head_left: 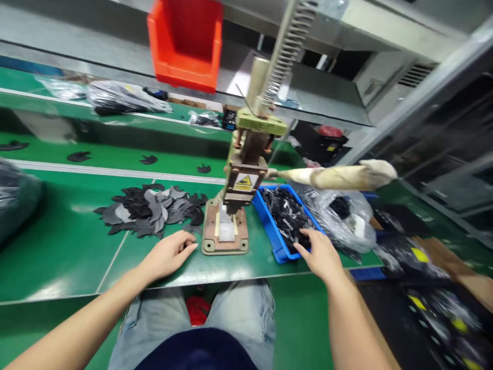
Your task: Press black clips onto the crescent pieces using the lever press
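Note:
My left hand (169, 255) rests on the green bench with loosely curled fingers, thumb a little apart from the index finger, and nothing visible between them. Just beyond it lies a pile of flat, curved black and grey pieces (154, 210). Right of that hand stands a hand press (246, 180) with a yellow warning label; a pale block (226, 228) sits on its base under the ram. My right hand (320, 253) reaches over the near end of a blue bin (278, 249), thumb and fingers spread against small black parts (285, 213). Its fingertips are partly lost among them.
The press's wrapped lever (339, 176) sticks out to the right above the bin. Clear plastic bags (346, 216) lie beyond it. Several black pieces (148, 160) sit spaced along a green strip behind the bench. An orange-red bin (187, 46) hangs above. A dark bag (17, 198) stands left.

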Demonstrator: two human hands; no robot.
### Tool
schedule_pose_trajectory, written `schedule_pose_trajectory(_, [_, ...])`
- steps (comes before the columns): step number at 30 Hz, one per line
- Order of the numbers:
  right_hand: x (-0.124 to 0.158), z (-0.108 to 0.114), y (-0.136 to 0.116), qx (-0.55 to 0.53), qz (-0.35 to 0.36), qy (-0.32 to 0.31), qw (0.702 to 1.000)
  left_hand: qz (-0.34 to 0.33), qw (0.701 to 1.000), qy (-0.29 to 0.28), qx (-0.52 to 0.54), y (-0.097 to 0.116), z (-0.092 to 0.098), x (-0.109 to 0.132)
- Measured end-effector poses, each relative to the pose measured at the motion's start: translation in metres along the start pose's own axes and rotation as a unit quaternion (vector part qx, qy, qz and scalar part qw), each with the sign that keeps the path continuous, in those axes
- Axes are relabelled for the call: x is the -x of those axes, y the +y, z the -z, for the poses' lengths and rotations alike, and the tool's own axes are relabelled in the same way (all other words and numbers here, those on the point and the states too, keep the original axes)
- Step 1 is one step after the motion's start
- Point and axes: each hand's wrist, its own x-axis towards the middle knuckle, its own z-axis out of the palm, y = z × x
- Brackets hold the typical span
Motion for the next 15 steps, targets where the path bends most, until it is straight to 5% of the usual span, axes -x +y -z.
schedule_pose_trajectory(4, [-0.005,-0.01,-0.011,-0.02,-0.027,0.011,0.999,-0.059,0.997,0.045,-0.035,-0.018,-0.017,0.028])
schedule_pose_trajectory(15, [-0.029,-0.03,-0.022,-0.089,-0.033,0.098,0.991,-0.057,0.99,0.103,-0.083,-0.038,-0.019,0.008])
